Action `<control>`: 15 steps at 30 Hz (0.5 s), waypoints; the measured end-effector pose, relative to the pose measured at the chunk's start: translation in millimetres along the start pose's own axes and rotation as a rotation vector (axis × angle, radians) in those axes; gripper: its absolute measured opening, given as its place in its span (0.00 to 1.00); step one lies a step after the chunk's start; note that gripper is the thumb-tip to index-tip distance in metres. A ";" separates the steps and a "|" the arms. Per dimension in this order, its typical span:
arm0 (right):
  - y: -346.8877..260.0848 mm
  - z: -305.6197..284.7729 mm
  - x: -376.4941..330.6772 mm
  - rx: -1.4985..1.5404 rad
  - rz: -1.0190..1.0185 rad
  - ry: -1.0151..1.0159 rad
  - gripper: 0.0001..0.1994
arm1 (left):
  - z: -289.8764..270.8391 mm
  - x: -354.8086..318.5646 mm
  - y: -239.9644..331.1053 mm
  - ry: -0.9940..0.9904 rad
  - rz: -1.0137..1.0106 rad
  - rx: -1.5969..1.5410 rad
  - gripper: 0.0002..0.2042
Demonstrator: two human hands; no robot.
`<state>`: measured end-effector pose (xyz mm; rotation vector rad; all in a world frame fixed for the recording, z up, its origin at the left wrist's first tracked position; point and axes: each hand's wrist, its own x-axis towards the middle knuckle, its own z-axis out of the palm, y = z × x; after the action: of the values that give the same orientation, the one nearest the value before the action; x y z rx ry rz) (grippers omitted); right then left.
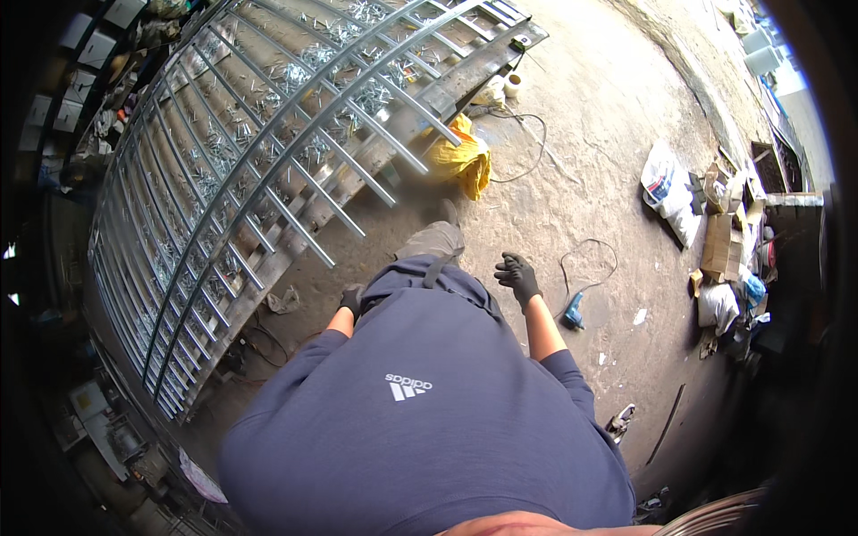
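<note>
My right hand (516, 275), in a dark glove, hangs in the air beside my body with its fingers loosely apart and nothing in them. Close to it on the floor lies a blue power drill (574, 310) with a looped cord. My left hand (351, 302), also gloved, is low at my other side, mostly hidden by my clothing, so its fingers cannot be made out. Nearest to that side is a large grille of silvery metal bars (326, 198), with two curved rails crossing many straight bars. It rests on a long worktable (447, 85).
Short loose metal pieces (313, 61) are strewn over the table among the bars. Bar ends jut past its edge. A yellow sack (466, 163) and a cord lie by the table. To the right are a white bag (663, 189) and cardboard boxes (720, 243).
</note>
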<state>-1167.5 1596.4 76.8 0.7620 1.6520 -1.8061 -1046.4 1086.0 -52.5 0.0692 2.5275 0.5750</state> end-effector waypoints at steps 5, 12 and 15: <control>-62.8 21.4 58.1 -0.227 -0.201 -0.041 0.38 | 12.5 88.2 47.9 0.062 -0.142 -0.035 0.12; -182.6 7.5 160.7 -0.766 -0.570 0.070 0.41 | -50.9 157.8 104.5 0.072 -0.254 -0.195 0.12; -261.5 34.5 210.4 -0.971 -0.783 -0.036 0.37 | -83.6 186.3 118.0 0.165 -0.197 -0.137 0.12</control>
<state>-1503.3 1574.5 100.0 -0.3976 2.6475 -1.0985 -1256.5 1191.3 -32.6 -0.2847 2.6047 0.6956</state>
